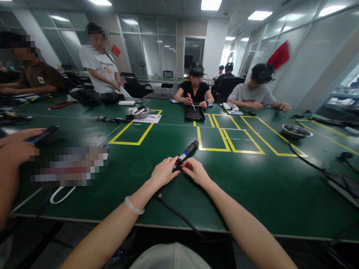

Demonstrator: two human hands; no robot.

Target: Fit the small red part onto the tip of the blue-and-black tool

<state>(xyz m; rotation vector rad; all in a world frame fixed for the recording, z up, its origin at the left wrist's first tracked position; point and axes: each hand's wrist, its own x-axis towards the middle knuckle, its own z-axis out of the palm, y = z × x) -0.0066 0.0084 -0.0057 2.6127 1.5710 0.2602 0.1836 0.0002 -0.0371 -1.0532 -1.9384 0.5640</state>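
Note:
A corded electric screwdriver [186,153], black with a blue and silver middle, lies in front of me on the green table, its tip pointing away to the right. Part of its inside seems exposed near the rear. My left hand [165,171] is closed around the rear left side of it. Close by, my right hand [195,171] pinches with thumb and forefinger at the rear right side, where a small red bit shows. What exactly those fingertips grip is hidden. A black cable [178,216] runs from under my left hand over the table's near edge.
Yellow tape rectangles [214,150] mark the table [135,208]. At left, a co-worker's hands [19,147] hold a similar tool near a blurred-out item [70,166]. Opposite, a person works over a black tray [194,113]. A metal bowl [296,131] and cables lie to the right.

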